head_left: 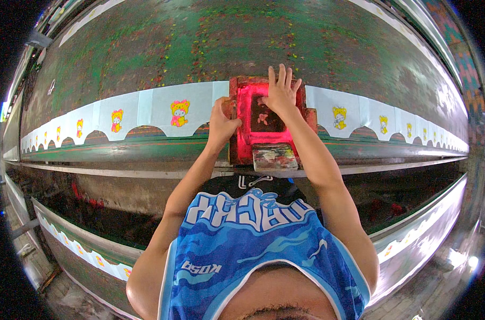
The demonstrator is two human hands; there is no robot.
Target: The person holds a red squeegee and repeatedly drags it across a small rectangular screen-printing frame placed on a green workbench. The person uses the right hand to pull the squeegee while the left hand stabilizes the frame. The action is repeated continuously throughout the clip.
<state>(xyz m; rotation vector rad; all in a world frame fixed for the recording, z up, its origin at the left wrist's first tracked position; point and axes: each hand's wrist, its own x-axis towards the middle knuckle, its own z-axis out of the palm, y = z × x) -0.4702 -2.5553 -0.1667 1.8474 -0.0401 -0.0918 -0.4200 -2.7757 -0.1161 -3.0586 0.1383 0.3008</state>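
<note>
A wooden screen-printing frame (235, 148), stained red and coated inside with bright pink ink, lies over the strip of pale blue cut pieces (162, 106) in front of me. Its dark middle shows a small pink figure. My left hand (224, 122) is closed on the frame's left edge, thumb toward me. Over the upper right part of the frame, my right hand (283, 90) has its fingers spread and pointing away. Whether its palm presses on the frame is hidden. A paint-smeared pale block (275, 157) sits at the frame's near edge.
The pieces left of the frame carry yellow and pink cartoon bears (180, 113); those on the right show mostly yellow ones (339, 117). Green, paint-spattered table surface (199, 42) stretches beyond. A metal rail (119, 169) runs along the near edge. Behind me stands another table with printed pieces (87, 253).
</note>
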